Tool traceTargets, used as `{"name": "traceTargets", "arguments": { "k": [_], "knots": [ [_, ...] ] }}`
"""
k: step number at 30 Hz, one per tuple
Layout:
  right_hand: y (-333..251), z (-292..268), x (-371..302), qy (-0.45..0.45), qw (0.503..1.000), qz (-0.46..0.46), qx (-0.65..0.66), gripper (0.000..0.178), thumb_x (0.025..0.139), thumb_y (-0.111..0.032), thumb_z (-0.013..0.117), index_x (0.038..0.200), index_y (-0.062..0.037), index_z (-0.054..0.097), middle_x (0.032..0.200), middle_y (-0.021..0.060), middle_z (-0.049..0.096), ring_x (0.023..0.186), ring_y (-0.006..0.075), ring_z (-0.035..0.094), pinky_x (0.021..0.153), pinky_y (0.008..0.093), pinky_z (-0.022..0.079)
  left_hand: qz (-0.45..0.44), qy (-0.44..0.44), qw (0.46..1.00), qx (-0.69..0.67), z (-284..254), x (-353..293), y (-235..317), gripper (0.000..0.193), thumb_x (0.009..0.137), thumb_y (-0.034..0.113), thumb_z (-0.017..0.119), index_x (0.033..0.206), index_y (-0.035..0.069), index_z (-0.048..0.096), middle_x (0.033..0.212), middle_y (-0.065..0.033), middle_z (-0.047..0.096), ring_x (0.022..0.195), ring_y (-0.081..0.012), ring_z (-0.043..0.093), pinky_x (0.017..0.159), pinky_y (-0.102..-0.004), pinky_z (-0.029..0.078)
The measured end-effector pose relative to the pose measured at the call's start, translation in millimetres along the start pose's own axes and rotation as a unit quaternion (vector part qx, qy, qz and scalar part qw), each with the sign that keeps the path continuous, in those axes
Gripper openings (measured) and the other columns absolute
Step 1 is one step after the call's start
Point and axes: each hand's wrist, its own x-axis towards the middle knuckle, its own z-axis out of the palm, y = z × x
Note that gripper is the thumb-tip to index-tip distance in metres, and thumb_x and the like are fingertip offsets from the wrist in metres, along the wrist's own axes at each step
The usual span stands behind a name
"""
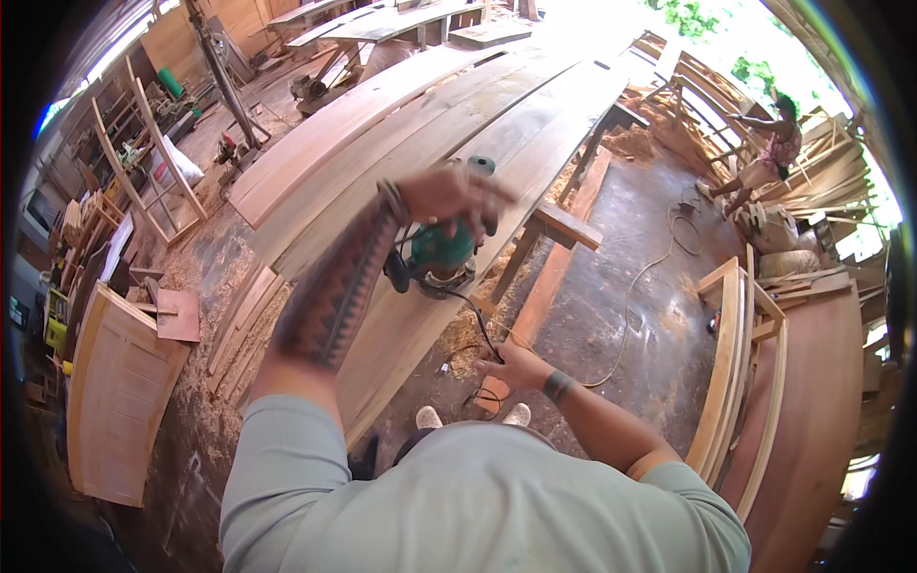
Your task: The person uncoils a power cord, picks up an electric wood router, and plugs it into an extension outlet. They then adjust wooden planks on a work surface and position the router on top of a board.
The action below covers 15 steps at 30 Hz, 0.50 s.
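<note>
Head view: one pair of bare hands, in pale grey-green sleeves. Left hand (457, 198), positioned over the top of a green power tool (442, 246), fingers extended toward its right side; whether they close on a handle cannot be told. Power tool, one, with dark fittings and round base, seated on pale wooden planks (401, 145) laid side by side, near their right edge. Right hand (521, 368), well apart from the tool, fingers curled around a black cord (475, 308) that leads to the tool's base. Wooden trestle (569, 227), beside and partly beneath the planks. Reddish board (557, 263), lying on the dark floor (659, 334) right of the planks. Light-coloured cable (628, 310), looped across that floor. Wooden frames (728, 372), standing at right. Panelled door (124, 392), pale wood, leaning at left. Wood shavings (630, 143), heaped beyond the trestle. Another person (783, 148), far right, among stacked timber.
</note>
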Motion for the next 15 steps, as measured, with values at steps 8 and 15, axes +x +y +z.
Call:
{"name": "traceTargets", "arguments": {
  "k": [8,15],
  "knots": [
    [53.4,-45.9,-26.1,0.093,0.980,0.109,0.135,0.041,0.102,-0.041,0.058,0.118,-0.0041,0.064,0.078,-0.0009,0.054,0.066,0.0090,0.050,0.058,0.0281,0.045,-0.057,0.044,0.902,0.426,42.7,-41.1,-116.9,0.045,0.086,0.023,0.072,0.128,0.005,0.067,0.122,-0.0148,0.068,0.108,-0.0266,0.068,0.097,-0.0373,0.053],
    [52.8,-65.3,-24.2,-0.001,0.986,0.156,-0.059,0.052,0.100,-0.050,0.057,0.116,-0.0013,0.067,0.086,0.0105,0.067,0.076,0.0214,0.064,0.072,0.0370,0.052,-0.393,-0.227,0.877,0.157,95.2,-104.7,-109.1,0.042,0.096,0.041,0.066,0.122,0.008,0.069,0.105,-0.0076,0.073,0.100,-0.0144,0.068,0.087,-0.0335,0.054]
  ]
}}
